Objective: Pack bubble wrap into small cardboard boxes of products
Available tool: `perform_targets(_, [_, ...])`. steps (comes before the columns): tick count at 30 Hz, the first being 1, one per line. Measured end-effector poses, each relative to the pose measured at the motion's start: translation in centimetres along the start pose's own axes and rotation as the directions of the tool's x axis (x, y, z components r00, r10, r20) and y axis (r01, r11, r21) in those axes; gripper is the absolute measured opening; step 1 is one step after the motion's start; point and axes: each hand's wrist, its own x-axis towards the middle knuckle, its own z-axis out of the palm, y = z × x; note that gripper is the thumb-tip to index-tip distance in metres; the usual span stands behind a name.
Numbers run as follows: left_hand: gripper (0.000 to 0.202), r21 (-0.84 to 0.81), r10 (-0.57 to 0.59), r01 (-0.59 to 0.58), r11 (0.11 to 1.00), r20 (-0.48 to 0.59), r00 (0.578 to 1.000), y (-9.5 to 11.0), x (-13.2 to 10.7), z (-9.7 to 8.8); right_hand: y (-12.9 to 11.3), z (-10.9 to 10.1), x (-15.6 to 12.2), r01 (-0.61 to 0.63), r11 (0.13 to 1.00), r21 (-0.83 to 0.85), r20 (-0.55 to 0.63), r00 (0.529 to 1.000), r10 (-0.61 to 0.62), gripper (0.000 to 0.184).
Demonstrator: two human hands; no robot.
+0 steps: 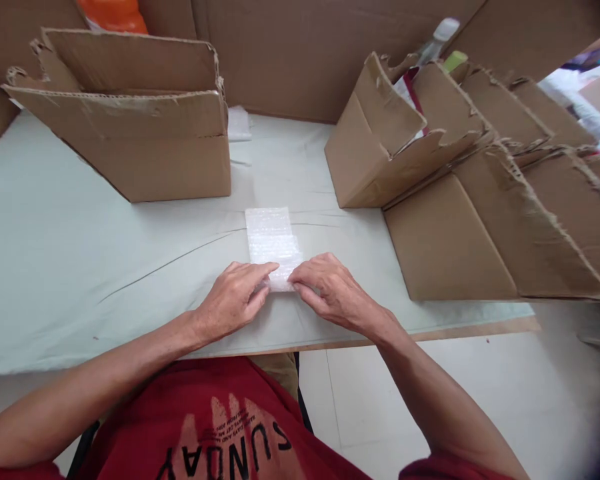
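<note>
Cardboard boxes (145, 147) stand on a pale-clothed table (55, 267).

So the table (470, 329) has a pale green cloth (55, 253) over it. A bubble wrap strip (270, 235) lies dead centre, an open cardboard box (145, 150) sits upper left, and a row of torn cardboard boxes (480, 233) runs along the right. Behind the left box there's a white bit (239, 123), maybe plastic.
</note>
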Motion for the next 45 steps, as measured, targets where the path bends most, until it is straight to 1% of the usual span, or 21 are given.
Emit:
perform_targets(2, [0.038, -0.062, -0.151, 0.152, 0.986, 0.013, 0.988, -0.2, 0.3, -0.1, -1.0, -0.4, -0.3, -0.031, 0.999, -0.038, -0.153, 0.988, 0.025, 0.014])
perform_targets(4, [0.042, -0.089, -0.265, 0.270, 0.959, 0.069, 0.962, -0.6, 1.2, -0.4, -1.8, -0.4, -0.9, -0.060, 0.991, -0.121, -0.320, 0.947, 0.018, 0.014])
perform_targets(5, [0.044, -0.085, -0.301, 0.310, 0.947, 0.098, 0.949, -0.7, 1.7, -0.6, -2.1, -0.2, -1.2, -0.056, 0.985, -0.161, -0.355, 0.935, -0.005, 0.016])
perform_targets(8, [0.045, -0.007, -0.343, 0.348, 0.938, 0.142, 0.928, -1.2, 3.1, -0.7, -2.2, 1.2, -1.5, -0.001, 0.957, -0.289, -0.272, 0.959, -0.081, 0.023])
perform_targets(10, [0.043, 0.094, -0.310, 0.301, 0.949, 0.100, 0.945, -1.5, 3.6, -0.6, -1.5, 2.4, -1.1, 0.023, 0.933, -0.359, -0.185, 0.978, -0.096, 0.026])
perform_targets(12, [0.036, 0.190, -0.217, 0.212, 0.959, 0.006, 0.976, -1.6, 3.5, -0.6, -0.8, 3.3, -0.5, 0.027, 0.928, -0.371, -0.152, 0.984, -0.089, 0.026])
perform_targets(14, [0.033, 0.237, -0.072, 0.087, 0.968, -0.068, 0.995, -1.4, 2.7, -0.8, -0.3, 3.6, 0.0, 0.010, 0.946, -0.325, -0.145, 0.988, -0.060, 0.026])
perform_targets(16, [0.035, 0.223, 0.066, -0.051, 0.974, -0.062, 0.996, -1.0, 1.2, -1.2, -0.5, 3.1, 0.1, -0.018, 0.972, -0.235, -0.109, 0.994, -0.008, 0.027])
perform_targets(18, [0.039, 0.162, 0.133, -0.130, 0.978, -0.010, 0.991, -0.4, -0.6, -1.7, -1.1, 2.3, -0.1, -0.036, 0.994, -0.104, -0.038, 0.999, 0.032, 0.027])
perform_targets(21, [0.043, 0.047, 0.066, -0.067, 0.997, 0.023, 0.998, 0.0, -2.2, -2.2, -2.1, 1.4, -0.5, -0.079, 0.991, 0.110, 0.085, 0.994, 0.069, 0.030])
perform_targets(23, [0.044, -0.008, -0.021, 0.021, 1.000, 0.014, 1.000, -0.2, -2.0, -2.2, -2.7, 1.3, -0.7, -0.128, 0.983, 0.132, 0.075, 0.990, 0.119, 0.033])
perform_targets(25, [0.045, 0.005, -0.101, 0.100, 0.995, 0.009, 0.995, -0.9, -0.9, -2.1, -3.1, 1.4, -0.7, -0.160, 0.987, 0.004, -0.048, 0.986, 0.160, 0.030])
perform_targets(27, [0.044, 0.086, -0.152, 0.149, 0.985, 0.022, 0.988, -1.7, 0.5, -1.9, -3.3, 1.8, -0.5, -0.135, 0.976, -0.170, -0.144, 0.983, 0.111, 0.026])
perform_targets(30, [0.037, 0.170, -0.200, 0.197, 0.966, 0.000, 0.980, -2.4, 1.6, -1.9, -3.2, 2.6, 0.0, -0.029, 0.953, -0.301, -0.059, 0.998, 0.012, 0.028])
perform_targets(32, [0.039, 0.058, -0.272, 0.276, 0.959, -0.068, 0.960, -2.3, 1.2, -1.9, -2.6, 3.3, 0.5, -0.031, 0.955, -0.294, -0.040, 0.999, 0.020, 0.029])
perform_targets(34, [0.049, -0.199, -0.402, 0.375, 0.905, -0.115, 0.908, -2.1, 0.1, -1.9, -1.9, 3.9, 1.1, -0.106, 0.972, -0.210, -0.118, 0.990, 0.083, 0.026])
perform_targets(36, [0.060, -0.471, -0.512, 0.422, 0.775, -0.076, 0.856, -1.9, -1.1, -1.7, -1.7, 4.3, 1.6, -0.181, 0.982, -0.054, -0.209, 0.964, 0.167, 0.024])
perform_targets(38, [0.069, -0.640, -0.547, 0.414, 0.647, -0.012, 0.837, -1.7, -1.9, -1.4, -2.2, 4.3, 1.9, -0.213, 0.969, 0.123, -0.211, 0.949, 0.235, 0.023])
perform_targets(40, [0.073, -0.700, -0.550, 0.408, 0.586, 0.026, 0.835, -1.4, -2.1, -1.1, -2.9, 3.9, 1.9, -0.218, 0.935, 0.279, -0.132, 0.956, 0.263, 0.021])
perform_targets(42, [0.076, -0.713, -0.556, 0.407, 0.571, 0.029, 0.831, -0.9, -1.9, -1.0, -3.4, 3.3, 1.8, -0.225, 0.887, 0.403, -0.050, 0.963, 0.267, 0.022])
perform_targets(45, [0.080, -0.723, -0.509, 0.366, 0.586, 0.023, 0.860, -0.1, -1.8, -1.1, -3.3, 2.5, 1.8, -0.250, 0.775, 0.580, 0.028, 0.957, 0.288, 0.045])
